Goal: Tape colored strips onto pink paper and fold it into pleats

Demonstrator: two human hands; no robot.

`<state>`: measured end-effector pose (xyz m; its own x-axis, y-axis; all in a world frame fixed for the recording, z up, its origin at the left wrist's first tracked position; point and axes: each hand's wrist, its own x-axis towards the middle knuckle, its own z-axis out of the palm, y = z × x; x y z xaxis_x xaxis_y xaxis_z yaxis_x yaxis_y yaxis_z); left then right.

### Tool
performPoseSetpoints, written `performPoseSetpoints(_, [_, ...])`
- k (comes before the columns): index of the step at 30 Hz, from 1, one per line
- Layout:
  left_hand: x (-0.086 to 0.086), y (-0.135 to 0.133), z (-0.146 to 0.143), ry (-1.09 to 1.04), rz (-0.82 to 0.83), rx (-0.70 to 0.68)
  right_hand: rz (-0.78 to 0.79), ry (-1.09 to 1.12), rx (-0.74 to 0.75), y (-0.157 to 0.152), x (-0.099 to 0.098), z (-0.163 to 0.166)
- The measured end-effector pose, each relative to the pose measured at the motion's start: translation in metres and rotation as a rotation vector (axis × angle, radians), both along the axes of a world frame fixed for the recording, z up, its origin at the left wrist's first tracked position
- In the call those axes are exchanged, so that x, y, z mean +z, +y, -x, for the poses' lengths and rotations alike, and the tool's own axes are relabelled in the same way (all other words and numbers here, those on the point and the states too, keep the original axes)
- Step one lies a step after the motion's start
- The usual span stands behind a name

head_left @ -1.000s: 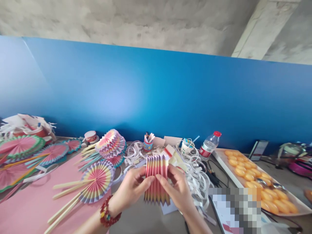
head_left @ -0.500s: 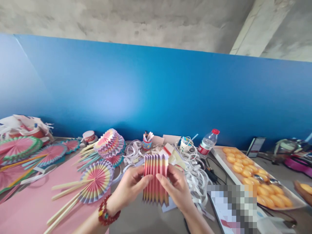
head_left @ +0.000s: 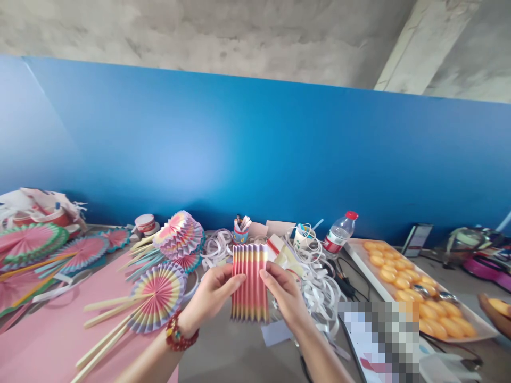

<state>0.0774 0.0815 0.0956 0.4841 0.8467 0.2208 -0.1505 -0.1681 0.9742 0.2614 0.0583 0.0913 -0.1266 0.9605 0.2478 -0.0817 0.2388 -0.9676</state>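
Observation:
I hold a pleated paper piece (head_left: 250, 284), striped pink, yellow and purple, upright above the grey table. My left hand (head_left: 211, 295), with a red bead bracelet at the wrist, pinches its left side. My right hand (head_left: 284, 295) pinches its right side. The pleats are pressed close together into a narrow block. Finished round paper fans with wooden sticks (head_left: 157, 295) lie just left of my hands.
More fans (head_left: 35, 242) lie on pink paper (head_left: 48, 330) at the left. White paper strips (head_left: 319, 282), a pen cup (head_left: 240, 233), a water bottle (head_left: 338, 234) and a tray of orange pieces (head_left: 423, 290) sit behind and right. Another person's hand (head_left: 495, 314) shows at the right edge.
My hands have pushed the pleats together, so the paper is narrower than before, and raised it a little.

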Motion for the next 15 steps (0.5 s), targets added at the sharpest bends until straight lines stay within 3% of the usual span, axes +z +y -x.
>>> performPoseSetpoints(6, [-0.001, 0.001, -0.002, 0.005, 0.001, 0.005, -0.003, 0.018, -0.015, 0.007, -0.011, 0.0])
performPoseSetpoints(15, [-0.002, 0.003, -0.001, 0.029, -0.034, 0.008, -0.009, 0.032, -0.01, 0.006, -0.01, 0.0])
